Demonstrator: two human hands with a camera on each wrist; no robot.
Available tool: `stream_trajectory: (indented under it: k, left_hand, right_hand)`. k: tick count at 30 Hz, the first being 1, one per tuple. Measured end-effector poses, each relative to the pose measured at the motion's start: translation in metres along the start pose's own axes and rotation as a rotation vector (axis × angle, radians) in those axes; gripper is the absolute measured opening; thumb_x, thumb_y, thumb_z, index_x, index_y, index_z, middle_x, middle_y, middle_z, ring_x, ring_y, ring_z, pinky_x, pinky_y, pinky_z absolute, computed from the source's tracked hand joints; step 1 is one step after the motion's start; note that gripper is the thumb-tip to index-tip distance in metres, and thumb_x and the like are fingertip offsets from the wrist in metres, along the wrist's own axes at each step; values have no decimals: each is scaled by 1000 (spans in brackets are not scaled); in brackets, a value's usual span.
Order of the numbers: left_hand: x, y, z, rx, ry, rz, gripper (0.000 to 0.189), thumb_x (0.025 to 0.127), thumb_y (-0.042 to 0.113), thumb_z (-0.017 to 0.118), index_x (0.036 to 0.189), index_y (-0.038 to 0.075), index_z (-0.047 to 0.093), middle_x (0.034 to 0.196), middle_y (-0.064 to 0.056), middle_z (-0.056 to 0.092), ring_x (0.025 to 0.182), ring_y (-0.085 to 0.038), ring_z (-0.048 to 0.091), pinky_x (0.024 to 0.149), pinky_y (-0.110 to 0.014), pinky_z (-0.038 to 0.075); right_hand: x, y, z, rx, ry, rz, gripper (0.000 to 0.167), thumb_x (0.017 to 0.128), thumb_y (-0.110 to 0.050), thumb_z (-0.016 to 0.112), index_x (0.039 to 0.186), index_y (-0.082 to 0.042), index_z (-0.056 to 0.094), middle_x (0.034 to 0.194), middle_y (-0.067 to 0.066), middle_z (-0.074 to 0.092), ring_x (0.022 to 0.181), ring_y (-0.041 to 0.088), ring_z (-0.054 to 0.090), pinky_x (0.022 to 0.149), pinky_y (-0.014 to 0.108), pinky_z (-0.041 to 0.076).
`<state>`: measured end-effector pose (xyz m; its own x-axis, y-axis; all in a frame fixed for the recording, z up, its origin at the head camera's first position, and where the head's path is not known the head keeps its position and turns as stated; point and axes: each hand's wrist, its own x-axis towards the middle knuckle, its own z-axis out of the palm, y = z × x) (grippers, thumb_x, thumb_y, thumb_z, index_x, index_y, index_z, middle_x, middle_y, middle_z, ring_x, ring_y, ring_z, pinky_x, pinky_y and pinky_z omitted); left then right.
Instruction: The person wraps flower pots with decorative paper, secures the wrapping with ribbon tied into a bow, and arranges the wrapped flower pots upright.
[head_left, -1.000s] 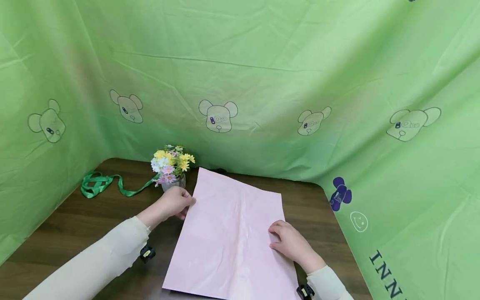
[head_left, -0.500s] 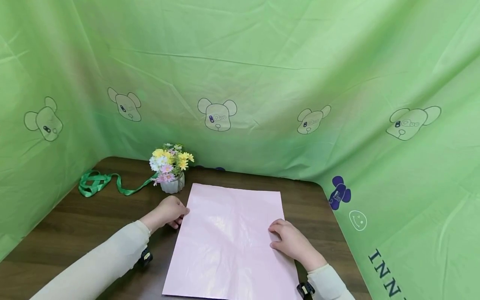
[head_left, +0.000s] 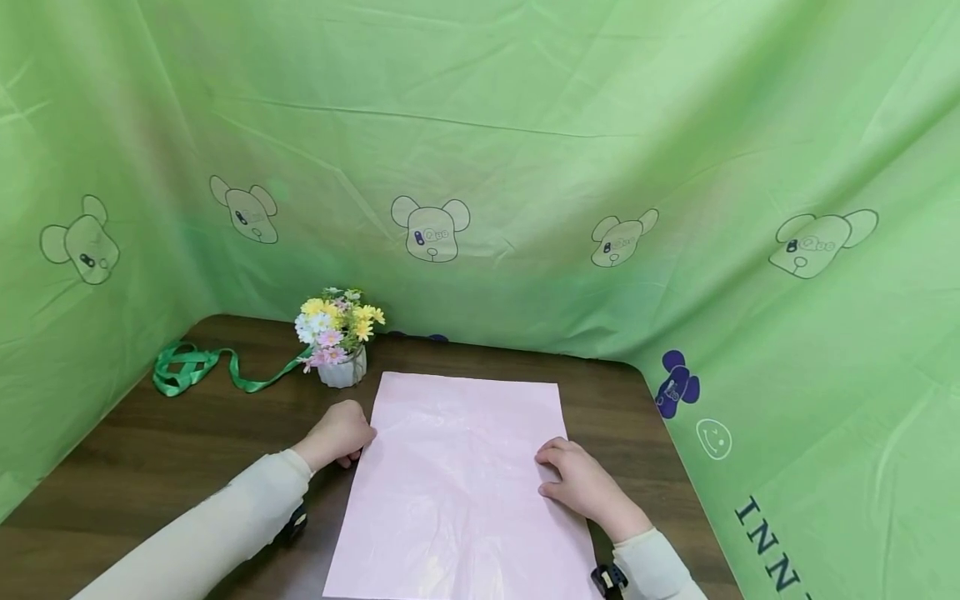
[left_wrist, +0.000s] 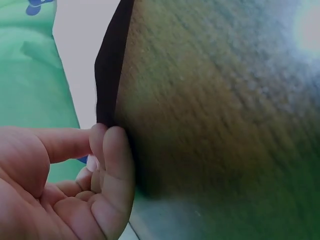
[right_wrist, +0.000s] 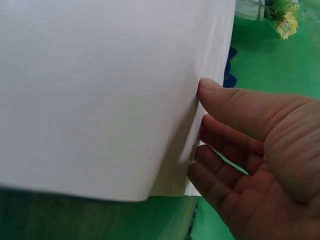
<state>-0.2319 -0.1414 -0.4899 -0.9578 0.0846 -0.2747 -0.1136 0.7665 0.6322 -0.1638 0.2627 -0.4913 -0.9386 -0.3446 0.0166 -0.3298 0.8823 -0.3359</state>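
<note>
A large, glossy pink paper sheet (head_left: 457, 475) lies on the dark wooden table, lightly creased, its near edge running out of the head view. My left hand (head_left: 339, 434) pinches its left edge between thumb and fingers, as the left wrist view shows at the dark, shaded edge (left_wrist: 107, 82). At the opposite side, my right hand (head_left: 581, 483) rests its thumb and fingertips on the right edge, with thumb and fingers spread apart. There, in the right wrist view, the sheet's edge (right_wrist: 172, 150) shows a shaded gap between two layers.
Beyond the left hand stands a small pot of yellow, white and pink flowers (head_left: 333, 333). A green ribbon (head_left: 183, 367) lies loosely coiled on the table (head_left: 120, 467) to its left. Green printed cloth (head_left: 525, 167) walls in the back and sides.
My left hand has come down toward me along the left edge. The sheet's far left corner has lowered, and the sheet looks flatter. My right hand has stayed in place.
</note>
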Motion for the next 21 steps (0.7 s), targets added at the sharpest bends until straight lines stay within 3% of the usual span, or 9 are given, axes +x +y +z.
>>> stream_trajectory:
  k: [5,7,10,13,15,17,19,21]
  left_hand:
    - [-4,5,-1,100,0,-14,24,91,11,62,68,5,62,55,-8,59,43,-21,59,44,-32,52]
    - [-7,7,-3,156,37,11,21,91,13,65,72,5,62,62,-8,60,49,-21,60,47,-34,51]
    - [-10,14,-5,254,135,111,16,90,13,68,78,4,63,71,-9,62,59,-21,61,52,-39,51]
    - [-10,23,-3,340,196,282,13,89,12,73,83,5,63,75,-7,62,68,-20,59,59,-40,51]
    - [-9,28,1,372,176,413,16,86,13,78,90,3,66,81,-7,63,74,-20,61,66,-39,53]
    - [-9,33,5,400,113,522,26,82,17,83,98,2,68,89,-8,64,82,-21,61,75,-40,55]
    - [-11,36,10,431,38,572,40,78,21,88,107,0,70,99,-10,66,92,-23,63,84,-42,56]
    - [-14,36,15,475,-23,568,50,76,25,90,113,-1,69,109,-13,65,102,-27,62,92,-43,55]
  right_hand:
    - [0,-1,1,-1,2,8,36,79,-11,86,113,-5,73,117,3,65,114,25,61,102,45,50]
    - [0,-1,1,-1,1,5,36,79,-11,86,112,-5,73,117,3,65,114,25,61,102,45,50]
    - [-1,-1,1,0,-4,1,36,79,-12,86,112,-6,73,116,3,65,113,25,61,102,45,50]
    - [-1,-2,0,-5,-6,-3,36,79,-12,86,112,-6,73,116,2,65,113,25,62,101,45,50]
    - [-1,-2,0,-9,-2,-6,36,79,-12,87,111,-6,73,115,2,65,112,24,62,101,45,51]
    - [0,-2,-2,-12,1,-10,36,79,-12,87,111,-5,73,114,2,65,112,24,62,100,44,51]
    - [0,-2,-2,-11,1,-17,35,79,-12,87,110,-5,73,112,1,65,111,24,63,99,44,52]
    - [1,-1,-2,-13,-3,-26,35,79,-12,86,110,-5,73,111,1,65,110,24,63,98,44,52]
